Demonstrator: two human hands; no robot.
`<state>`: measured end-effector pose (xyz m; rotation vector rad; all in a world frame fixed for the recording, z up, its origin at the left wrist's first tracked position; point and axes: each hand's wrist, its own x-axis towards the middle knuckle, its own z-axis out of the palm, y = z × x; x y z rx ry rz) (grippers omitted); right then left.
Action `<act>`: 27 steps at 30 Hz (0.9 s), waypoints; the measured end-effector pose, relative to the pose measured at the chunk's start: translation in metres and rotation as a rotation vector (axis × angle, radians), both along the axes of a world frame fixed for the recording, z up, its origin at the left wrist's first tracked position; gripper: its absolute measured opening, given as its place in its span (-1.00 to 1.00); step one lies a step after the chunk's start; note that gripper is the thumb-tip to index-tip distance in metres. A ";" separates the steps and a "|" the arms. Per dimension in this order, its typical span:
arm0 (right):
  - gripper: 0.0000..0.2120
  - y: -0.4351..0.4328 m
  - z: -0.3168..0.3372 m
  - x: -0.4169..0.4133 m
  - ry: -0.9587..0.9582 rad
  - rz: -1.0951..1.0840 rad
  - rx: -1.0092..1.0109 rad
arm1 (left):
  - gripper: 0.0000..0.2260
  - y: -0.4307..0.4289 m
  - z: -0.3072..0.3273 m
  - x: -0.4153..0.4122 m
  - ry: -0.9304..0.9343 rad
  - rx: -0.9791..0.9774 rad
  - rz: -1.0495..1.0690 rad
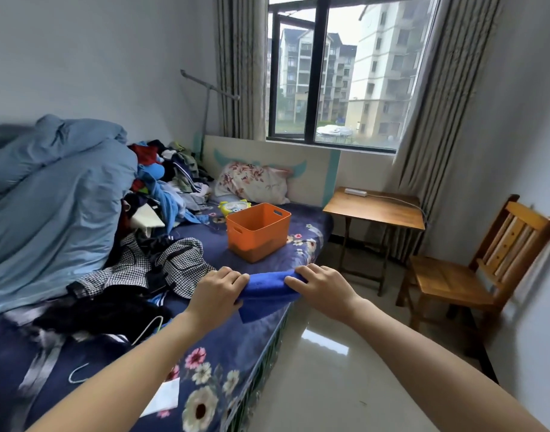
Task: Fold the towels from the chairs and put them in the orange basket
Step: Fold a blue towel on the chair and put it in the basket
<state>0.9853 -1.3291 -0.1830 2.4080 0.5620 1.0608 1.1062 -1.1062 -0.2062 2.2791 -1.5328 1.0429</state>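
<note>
currently: both hands are on one blue towel at the near edge of the bed
left hand (216, 289): knuckles up, fingers curled over the towel's left end, gripping it
right hand (318, 289): knuckles up, fingers curled over the towel's right end, gripping it too
blue towel (267, 288): bunched into a thick band between the two hands, with a flat flap hanging below over the bed edge
towel location: on the bed's corner by the floor side, nearer the camera than the basket and apart from it
orange basket (258, 232): upright on the bed beyond the towel, open top, handle slots in the walls; can't tell what's inside
bed (251, 338): dark blue floral sheet
checkered garment (180, 263): crumpled on the sheet just left of the left hand
clothes pile (167, 182): mixed heap behind the checkered garment, left of the basket
blue duvet (55, 198): big mound on the far left of the bed
pillow (255, 182): floral, leaning on the headboard behind the basket
yellow fan (234, 207): small, just behind the basket
chair (454, 282): wooden, by the right wall, well apart from the bed
folding table (376, 210): wooden, between the bed head and the chair
power strip (355, 192): white, on the table's back edge
</note>
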 end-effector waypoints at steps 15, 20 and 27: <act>-0.64 -0.146 -0.013 0.071 -0.041 -0.047 0.005 | -0.64 -0.148 -0.003 0.090 0.001 0.063 -0.088; -0.51 -0.224 -0.019 0.110 -0.035 -0.031 0.085 | -0.66 -0.222 0.002 0.119 0.052 0.087 -0.059; -0.53 -0.293 -0.039 0.165 0.028 0.026 0.175 | -0.73 -0.279 -0.007 0.167 0.352 0.043 -0.021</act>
